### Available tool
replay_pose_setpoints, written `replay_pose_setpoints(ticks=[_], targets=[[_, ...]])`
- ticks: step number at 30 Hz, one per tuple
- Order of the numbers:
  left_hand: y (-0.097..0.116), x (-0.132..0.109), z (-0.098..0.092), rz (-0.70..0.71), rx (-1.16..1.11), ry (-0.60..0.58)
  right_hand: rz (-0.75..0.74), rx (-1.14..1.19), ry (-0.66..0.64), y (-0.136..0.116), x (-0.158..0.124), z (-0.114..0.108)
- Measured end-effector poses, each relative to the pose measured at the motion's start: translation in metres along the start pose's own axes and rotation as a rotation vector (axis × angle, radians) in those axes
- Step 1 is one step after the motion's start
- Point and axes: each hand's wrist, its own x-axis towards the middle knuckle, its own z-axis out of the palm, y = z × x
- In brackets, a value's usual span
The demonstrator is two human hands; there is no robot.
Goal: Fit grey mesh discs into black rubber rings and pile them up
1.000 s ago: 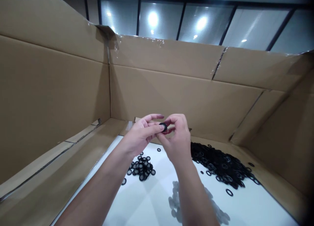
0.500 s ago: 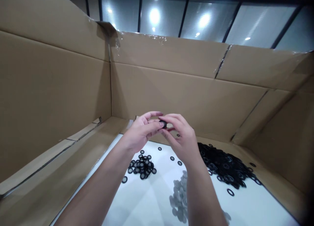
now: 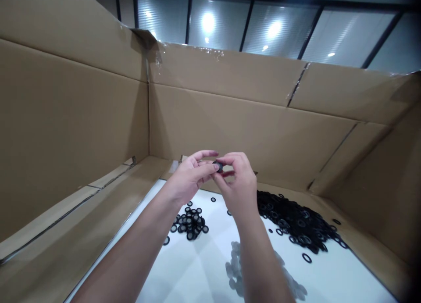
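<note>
Near the far edge of the white board, my left hand (image 3: 190,176) pinches a black rubber ring (image 3: 218,166) between thumb and fingers. My right hand (image 3: 239,180) closes on the same ring from the other side, its thumb and forefinger at the rim. Whether a grey disc sits inside the ring is hard to make out. Below my left hand is a pile of black rings with grey centres (image 3: 190,224). Grey mesh-like discs (image 3: 233,268) lie under my right forearm, which partly covers them.
A large heap of black rings (image 3: 296,222) lies at the right on the white board (image 3: 184,272), with a loose ring (image 3: 307,258) in front. Tall cardboard walls (image 3: 217,105) surround the board at the left, back and right.
My right hand and forearm have shifted slightly left, and its fingers have drawn closer around the ring. My left hand stays almost still.
</note>
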Motion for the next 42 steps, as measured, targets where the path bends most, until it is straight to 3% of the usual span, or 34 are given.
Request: replay_pose_setpoints(ticks=[2, 6, 8, 13, 18, 23, 29, 33, 36, 39, 42], targets=[[0.001, 0.0, 0.001, -0.006, 0.009, 0.014, 0.033, -0.025, 0.023, 0.0, 0.0, 0.001], [0.0, 0.001, 0.0, -0.003, 0.008, 0.014, -0.036, 0.098, -0.149, 0.002, 0.003, -0.007], [-0.001, 0.001, -0.001, -0.002, 0.004, 0.009, -0.046, 0.116, -0.171, 0.004, 0.004, -0.01], [-0.002, 0.003, -0.002, -0.014, 0.015, 0.02, 0.029, -0.005, -0.026, 0.006, 0.002, -0.005], [-0.001, 0.003, -0.003, -0.002, 0.016, 0.019, -0.036, 0.067, -0.124, 0.005, 0.002, -0.004], [-0.004, 0.003, -0.005, -0.015, 0.027, 0.001, 0.077, -0.027, 0.048, 0.006, -0.001, 0.008], [-0.004, 0.005, -0.003, -0.01, -0.009, 0.013, -0.017, 0.022, -0.066, 0.007, 0.0, 0.005], [-0.006, 0.004, 0.0, -0.044, 0.01, 0.022, 0.128, -0.063, 0.11, 0.005, -0.003, 0.017], [-0.007, 0.005, 0.0, -0.032, 0.039, 0.034, 0.177, -0.062, 0.13, 0.003, -0.004, 0.023], [-0.002, 0.005, -0.003, 0.078, 0.128, 0.083, 0.089, -0.036, 0.094, 0.008, -0.003, 0.004], [0.007, 0.002, -0.01, 0.205, 0.399, 0.141, 0.117, -0.117, 0.063, 0.033, -0.005, -0.041]])
